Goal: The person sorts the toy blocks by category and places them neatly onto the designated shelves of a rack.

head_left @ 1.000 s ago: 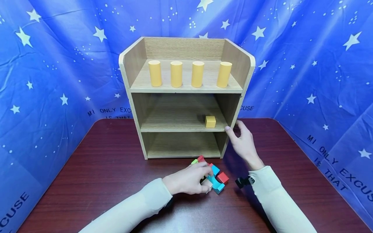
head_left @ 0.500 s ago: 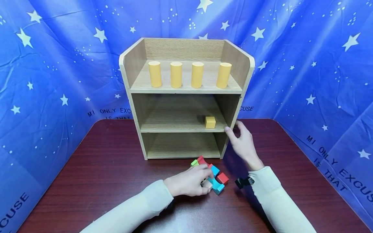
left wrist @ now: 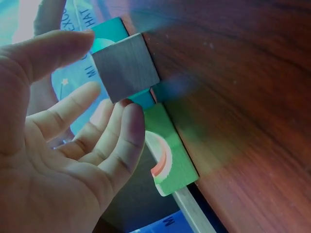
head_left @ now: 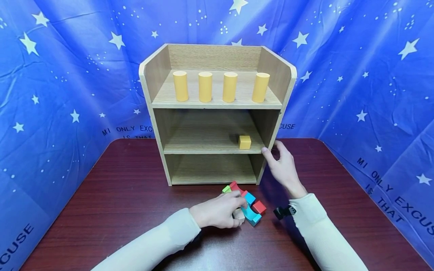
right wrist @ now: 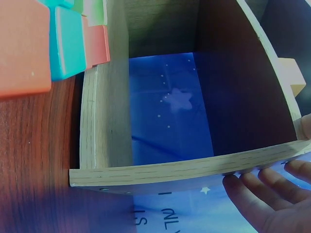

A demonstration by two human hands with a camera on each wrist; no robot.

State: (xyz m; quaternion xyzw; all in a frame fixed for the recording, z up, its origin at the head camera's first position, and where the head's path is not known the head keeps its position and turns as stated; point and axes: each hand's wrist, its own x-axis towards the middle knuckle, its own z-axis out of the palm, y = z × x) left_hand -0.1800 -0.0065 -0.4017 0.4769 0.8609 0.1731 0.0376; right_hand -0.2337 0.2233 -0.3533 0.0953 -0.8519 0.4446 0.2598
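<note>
Left hand: thumb and fingers part-bent and spread, the pale block in the gap between them; whether they press on it I cannot tell.
Slip risk: in the left wrist view a corner of the block points toward the fingers, so a pinch that misses its flat faces could twist it loose.
Crowding risk: the teal arch lies just beside the block; a dragging fingertip could shove the arch aside.
Block's look: squared, plain wood, undyed; pale from above, greyish from the wrist, a flat face toward that camera.
Blue block: just past the left fingertips.
Red block: farther right of them, beyond the arch.
Red arch, green arch: ahead of the left fingers, shelfward.
Right hand: grips the shelf, thumb on its front edge, fingers along its outer side.
Shelf risk: a hard push here could rock it and topple the upright cylinders, high above the fingers.
Yellow cube: on the middle level, left of the right thumb, apart.
Counter: beneath both hands.
</note>
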